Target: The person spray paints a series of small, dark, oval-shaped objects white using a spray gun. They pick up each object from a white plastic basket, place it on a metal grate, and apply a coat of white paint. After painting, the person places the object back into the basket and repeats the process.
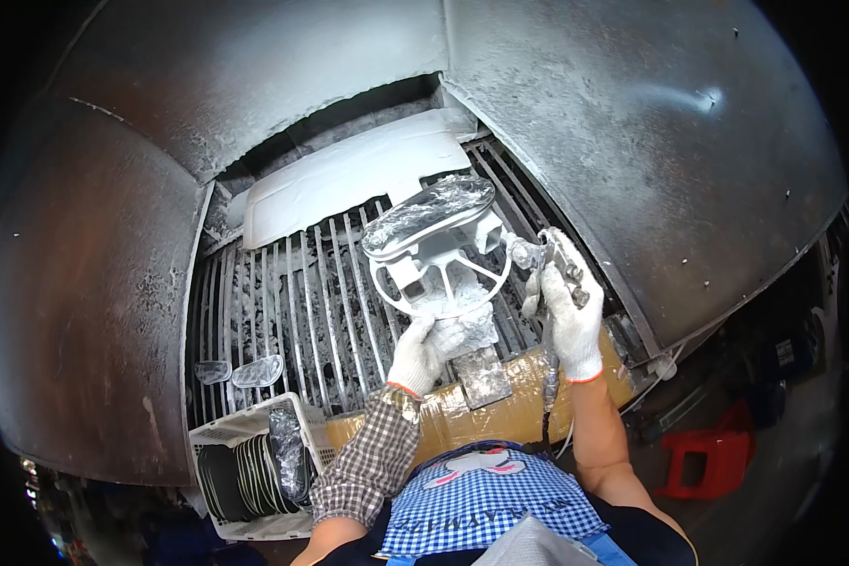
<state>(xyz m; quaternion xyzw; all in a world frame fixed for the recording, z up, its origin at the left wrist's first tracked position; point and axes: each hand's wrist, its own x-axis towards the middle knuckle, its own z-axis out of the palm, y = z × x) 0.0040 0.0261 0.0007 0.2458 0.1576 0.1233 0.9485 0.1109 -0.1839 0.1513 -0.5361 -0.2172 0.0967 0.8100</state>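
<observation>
In front of me stands a white spoked wheel-shaped holder, and a dark oval plate streaked with white lies across its top. My left hand, in a white knit glove, is closed on the lower rim of the holder. To the right, my gloved right hand is wrapped round a metal spray gun crusted with white. The gun's nozzle end points left, close to the holder's right side. From its handle a wrapped hose hangs down toward my apron. No spray mist is visible.
Metal booth walls surround a slatted grate coated in white. A white sheet lies at the back. At lower left, a white plastic basket holds several dark oval plates; two small pieces lie beyond it. Brown taped cardboard covers the front edge.
</observation>
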